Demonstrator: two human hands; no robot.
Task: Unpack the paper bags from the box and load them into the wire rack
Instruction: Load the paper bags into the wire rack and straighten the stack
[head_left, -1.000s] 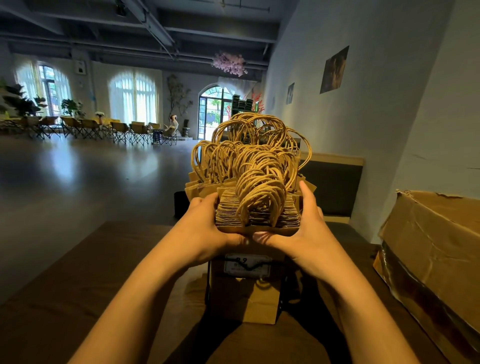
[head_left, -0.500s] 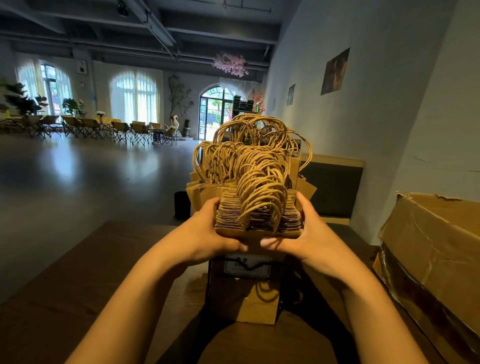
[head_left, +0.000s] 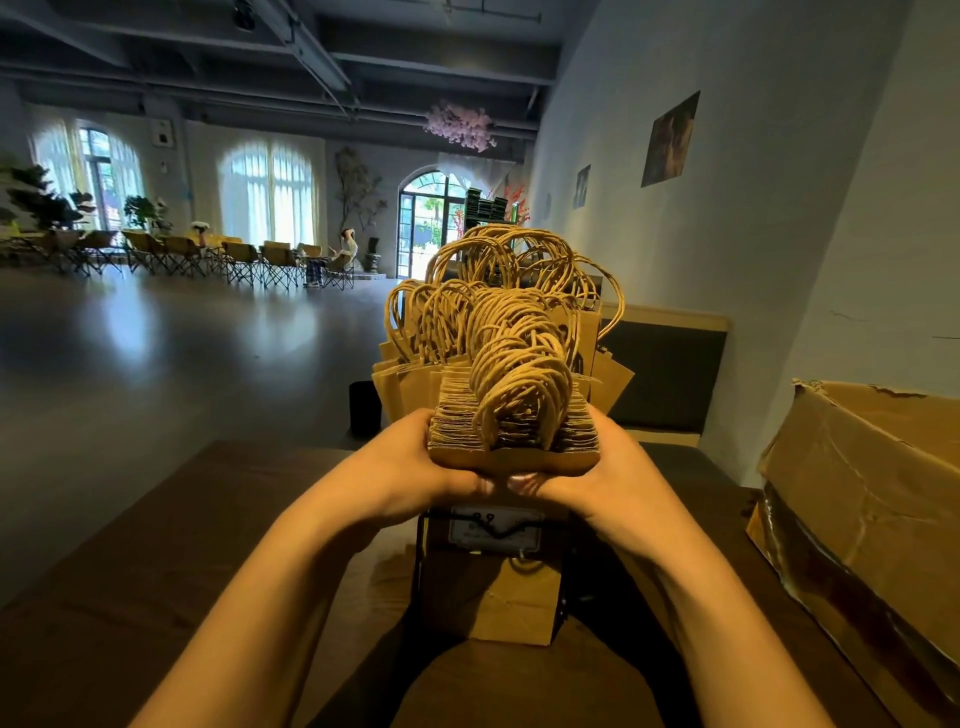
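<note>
Both hands grasp one stack of paper bags above the wire rack.

The left hand (head_left: 415, 462) and right hand (head_left: 605, 475) clamp a stack of bags (head_left: 511, 441) from each side, thumbs curled under its front edge, twisted handles (head_left: 519, 374) standing up. More bags (head_left: 410, 376) stand directly behind the stack. Below the hands, the wire rack (head_left: 423, 566) holds a bag upright behind a white label (head_left: 496, 527); its print is unreadable. The rack stands on a dark table (head_left: 156, 571). A torn cardboard box (head_left: 872, 499) sits at the right.
</note>
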